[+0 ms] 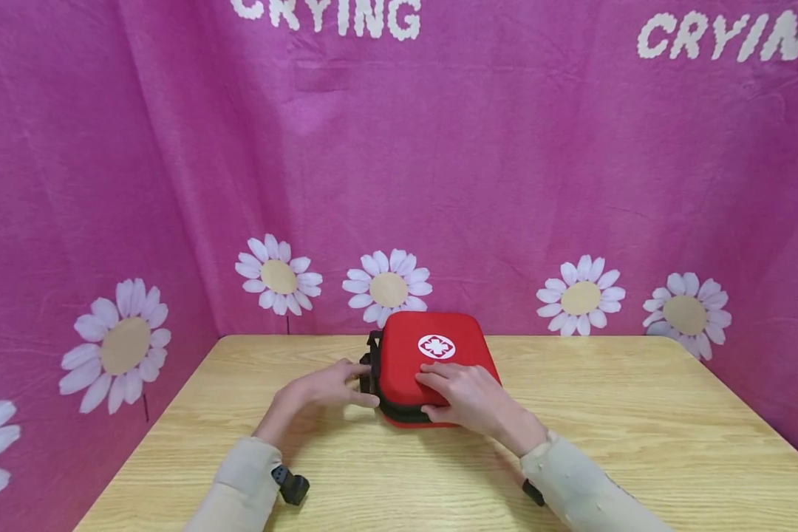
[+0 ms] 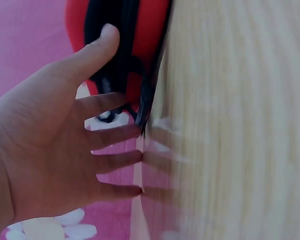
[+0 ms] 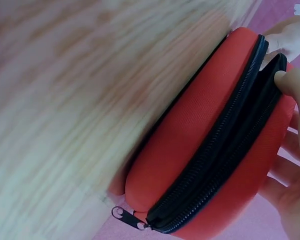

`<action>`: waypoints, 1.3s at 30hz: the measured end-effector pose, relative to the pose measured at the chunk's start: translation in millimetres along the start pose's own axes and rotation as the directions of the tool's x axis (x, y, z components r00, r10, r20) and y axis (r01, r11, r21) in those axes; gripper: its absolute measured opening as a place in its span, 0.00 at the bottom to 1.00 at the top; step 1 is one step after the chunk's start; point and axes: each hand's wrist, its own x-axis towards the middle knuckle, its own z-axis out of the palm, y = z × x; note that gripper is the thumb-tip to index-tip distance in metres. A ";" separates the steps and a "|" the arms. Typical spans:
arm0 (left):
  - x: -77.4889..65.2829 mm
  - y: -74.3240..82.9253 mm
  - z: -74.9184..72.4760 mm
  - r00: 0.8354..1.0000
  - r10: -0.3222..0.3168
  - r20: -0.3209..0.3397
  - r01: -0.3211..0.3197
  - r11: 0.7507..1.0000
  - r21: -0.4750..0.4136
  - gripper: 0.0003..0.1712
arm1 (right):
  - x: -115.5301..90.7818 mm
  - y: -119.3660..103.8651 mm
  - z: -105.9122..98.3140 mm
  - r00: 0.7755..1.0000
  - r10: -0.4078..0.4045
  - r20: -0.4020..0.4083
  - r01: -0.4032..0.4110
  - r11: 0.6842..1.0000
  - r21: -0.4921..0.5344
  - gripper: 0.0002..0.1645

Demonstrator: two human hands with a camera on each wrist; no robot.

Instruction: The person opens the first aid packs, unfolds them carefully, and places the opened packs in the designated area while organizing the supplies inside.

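Observation:
A red first-aid case [image 1: 399, 351] with a white cross emblem [image 1: 437, 346] lies on the table, lid up. Its black zipper [image 3: 190, 185] is undone along the near side, leaving a narrow gap between lid and base. My right hand [image 1: 468, 395] grips the lid's near right part, thumb at the zippered edge and fingers over the top. At the case's left side, my left hand [image 1: 322, 386] has its fingers extended around the black handle strap [image 1: 372, 358]. In the left wrist view those fingers are spread, fingertips close to the tabletop. A zipper pull [image 3: 126, 218] hangs at one corner.
The wooden table [image 1: 625, 428] extends to both sides of the case. Behind it hangs a pink cloth [image 1: 479, 162] with printed daisies and white lettering, and the cloth also runs along both sides. Black camera mounts [image 1: 291, 485] sit at the wrists.

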 end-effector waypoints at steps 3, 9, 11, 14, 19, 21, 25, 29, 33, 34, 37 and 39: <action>-0.8 5.2 4.8 0.999 -0.032 -0.003 0.032 0.999 0.036 0.54 | 1.1 1.0 -0.7 1.000 -0.011 -0.006 0.011 1.000 -0.008 0.28; -0.7 12.5 12.0 0.998 -0.064 -0.017 0.066 0.993 0.100 0.56 | 0.9 4.2 -0.4 0.999 -0.014 -0.035 0.013 0.999 -0.035 0.28; 0.2 13.9 13.1 0.997 -0.073 -0.023 0.075 0.992 0.106 0.56 | 0.6 4.4 -0.2 0.999 -0.011 -0.037 0.010 0.999 -0.035 0.28; 2.2 15.2 15.2 0.996 -0.085 -0.028 0.087 0.990 0.107 0.57 | 0.8 3.7 -0.6 0.999 -0.013 -0.033 0.011 0.999 -0.038 0.28; 3.9 15.3 18.0 0.994 -0.105 -0.028 0.108 0.989 0.098 0.59 | 0.6 2.7 -1.6 0.999 -0.002 -0.036 0.001 0.999 -0.035 0.26; 3.9 15.2 18.4 0.993 -0.111 -0.029 0.113 0.989 0.093 0.59 | 0.7 2.7 -1.8 0.999 0.001 -0.040 -0.002 1.000 -0.029 0.26; 4.2 15.2 18.8 0.992 -0.119 -0.029 0.122 0.989 0.089 0.59 | 0.8 3.6 -3.3 0.998 0.012 -0.054 -0.013 1.000 -0.019 0.26; 4.2 16.4 18.7 0.994 -0.099 -0.038 0.102 0.990 0.092 0.58 | 0.0 7.3 -6.1 0.996 0.031 -0.085 -0.031 0.999 -0.006 0.27; 3.5 16.8 18.4 0.994 -0.098 -0.039 0.101 0.991 0.086 0.57 | -0.3 11.9 -9.3 0.991 0.052 -0.124 -0.050 0.999 0.021 0.28; 3.3 16.9 18.2 0.994 -0.102 -0.036 0.105 0.991 0.082 0.57 | -0.6 13.0 -10.5 0.989 0.061 -0.133 -0.057 0.998 0.029 0.29; 2.5 17.2 17.9 0.994 -0.108 -0.031 0.110 0.991 0.071 0.57 | -1.6 16.0 -14.2 0.983 0.088 -0.159 -0.081 0.995 0.051 0.31; 2.0 17.3 17.7 0.994 -0.109 -0.028 0.111 0.992 0.066 0.57 | -3.0 18.0 -16.7 0.978 0.101 -0.181 -0.091 0.994 0.064 0.31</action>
